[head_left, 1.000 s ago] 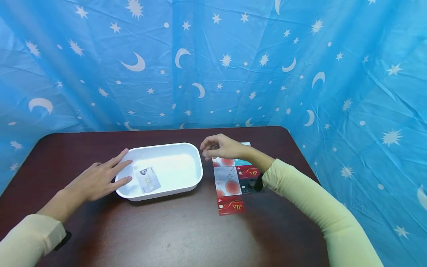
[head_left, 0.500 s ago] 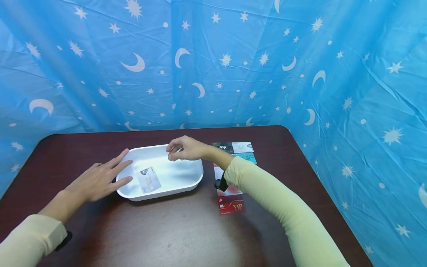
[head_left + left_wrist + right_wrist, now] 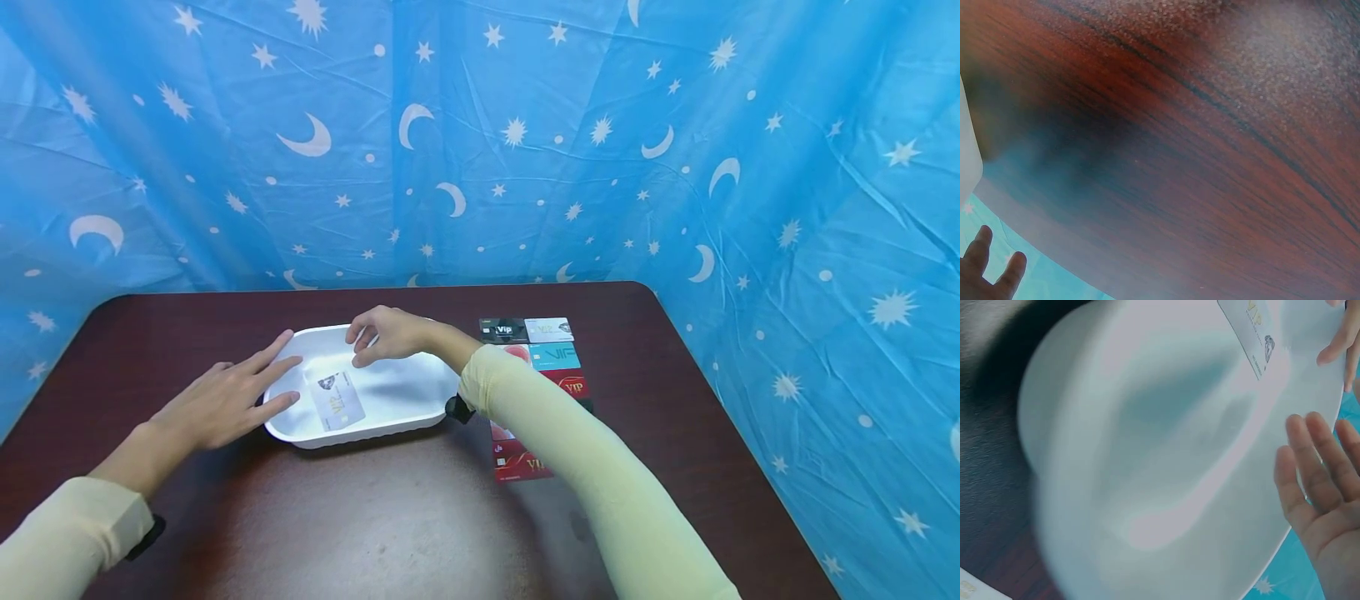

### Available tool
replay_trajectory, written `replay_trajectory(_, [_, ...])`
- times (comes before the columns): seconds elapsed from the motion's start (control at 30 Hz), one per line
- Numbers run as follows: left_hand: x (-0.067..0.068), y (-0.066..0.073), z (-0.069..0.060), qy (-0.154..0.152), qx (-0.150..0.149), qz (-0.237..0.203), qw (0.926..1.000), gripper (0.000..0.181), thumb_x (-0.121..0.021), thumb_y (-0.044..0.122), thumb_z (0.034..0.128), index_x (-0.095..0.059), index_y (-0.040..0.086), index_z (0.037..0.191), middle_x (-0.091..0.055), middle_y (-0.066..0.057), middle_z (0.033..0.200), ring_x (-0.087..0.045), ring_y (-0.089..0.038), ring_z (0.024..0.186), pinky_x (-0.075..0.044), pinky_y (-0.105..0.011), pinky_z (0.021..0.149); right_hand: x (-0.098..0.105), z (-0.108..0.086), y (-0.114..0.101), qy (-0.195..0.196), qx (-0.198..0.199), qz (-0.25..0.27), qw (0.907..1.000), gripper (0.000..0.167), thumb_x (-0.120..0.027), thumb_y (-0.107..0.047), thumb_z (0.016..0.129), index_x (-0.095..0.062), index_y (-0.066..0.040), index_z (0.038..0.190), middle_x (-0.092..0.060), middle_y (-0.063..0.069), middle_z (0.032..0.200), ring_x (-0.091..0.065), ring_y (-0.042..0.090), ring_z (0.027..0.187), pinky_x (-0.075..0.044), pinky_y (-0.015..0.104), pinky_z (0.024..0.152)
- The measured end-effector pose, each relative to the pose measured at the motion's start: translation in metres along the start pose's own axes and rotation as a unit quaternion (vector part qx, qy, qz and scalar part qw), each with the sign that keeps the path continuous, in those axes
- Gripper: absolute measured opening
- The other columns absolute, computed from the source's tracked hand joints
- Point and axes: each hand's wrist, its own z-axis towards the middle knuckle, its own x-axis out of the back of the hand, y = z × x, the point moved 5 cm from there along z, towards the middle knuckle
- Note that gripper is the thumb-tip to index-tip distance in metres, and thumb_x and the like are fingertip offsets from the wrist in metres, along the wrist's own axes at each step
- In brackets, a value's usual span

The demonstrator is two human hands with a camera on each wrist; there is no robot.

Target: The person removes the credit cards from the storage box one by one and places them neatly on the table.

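Note:
A white tray (image 3: 408, 387) stands on the table, with a silver VIP card (image 3: 337, 402) lying flat in its left part. My left hand (image 3: 225, 402) rests spread over the tray's left rim, fingertips reaching inside. Above the tray's back middle hovers my right hand (image 3: 390, 333), its fingers loosely bent. Seen in the right wrist view, the right hand (image 3: 1329, 494) has nothing between thumb and fingers, and the silver card (image 3: 1250, 331) lies beyond it. The left wrist view catches only two of the left hand's fingertips (image 3: 994, 265) at the lower corner.
Right of the tray, several cards lie in two columns on the dark wooden table (image 3: 360, 517), among them a black Vip card (image 3: 502, 331), a teal card (image 3: 555, 357) and a red VIP card (image 3: 517, 461). My right sleeve (image 3: 555, 442) covers some. A blue curtain (image 3: 480, 150) hangs behind.
My right hand has moved left from beside the cards to above the tray, uncovering the cards at the back. The left hand stays on the rim.

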Motion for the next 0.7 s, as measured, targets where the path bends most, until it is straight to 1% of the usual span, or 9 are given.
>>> replay_trajectory(0.1, [0.000,0.000,0.000,0.001,-0.001,0.001,1.0000,0.069,-0.048,0.054,0.0990,-0.043,0.009,0.150,-0.022,-0.021,0.162,-0.058,-0.045,0.118,-0.045,-0.064,0.092,-0.004,0.007,-0.002,-0.018,-0.016,-0.018,0.9996,0.041,-0.072,-0.016,0.092,-0.062,-0.002,0.128,-0.068,0.003,0.112,-0.063,0.008,0.100,-0.050,0.018,0.080])
replay_trajectory(0.23, [0.001,-0.001,-0.001,0.005,-0.007,-0.003,1.0000,0.067,-0.049,0.052,0.0999,-0.043,0.009,0.150,-0.020,-0.020,0.162,-0.058,-0.044,0.120,-0.046,-0.063,0.092,-0.010,0.016,-0.005,-0.033,-0.032,-0.033,0.9984,0.041,-0.073,-0.016,0.091,-0.062,-0.003,0.128,-0.067,0.003,0.113,-0.062,0.009,0.100,-0.050,0.018,0.079])
replay_trajectory(0.37, [0.001,-0.001,-0.002,0.004,-0.008,-0.008,0.9999,0.066,-0.049,0.050,0.1005,-0.042,0.008,0.151,-0.019,-0.019,0.163,-0.055,-0.044,0.123,-0.044,-0.064,0.094,-0.020,0.023,-0.009,-0.059,-0.038,-0.038,0.9968,0.043,-0.072,-0.017,0.091,-0.060,-0.004,0.130,-0.065,0.005,0.120,-0.060,0.009,0.104,-0.048,0.017,0.081])
replay_trajectory(0.47, [0.001,-0.002,-0.002,0.005,-0.008,-0.007,0.9999,0.065,-0.049,0.049,0.1005,-0.042,0.009,0.150,-0.019,-0.019,0.163,-0.056,-0.044,0.122,-0.045,-0.063,0.093,-0.027,0.028,-0.011,-0.077,-0.038,-0.041,0.9954,0.045,-0.072,-0.017,0.092,-0.058,-0.004,0.132,-0.062,0.007,0.126,-0.058,0.010,0.109,-0.046,0.017,0.084])
replay_trajectory(0.7, [0.001,0.000,-0.001,0.005,-0.010,0.000,0.9999,0.064,-0.048,0.049,0.1010,-0.044,0.008,0.150,-0.019,-0.019,0.163,-0.059,-0.045,0.117,-0.046,-0.063,0.091,-0.034,0.039,-0.017,-0.108,-0.052,-0.060,0.9909,0.050,-0.072,-0.020,0.092,-0.054,-0.008,0.137,-0.059,0.007,0.133,-0.055,0.011,0.116,-0.045,0.018,0.088])
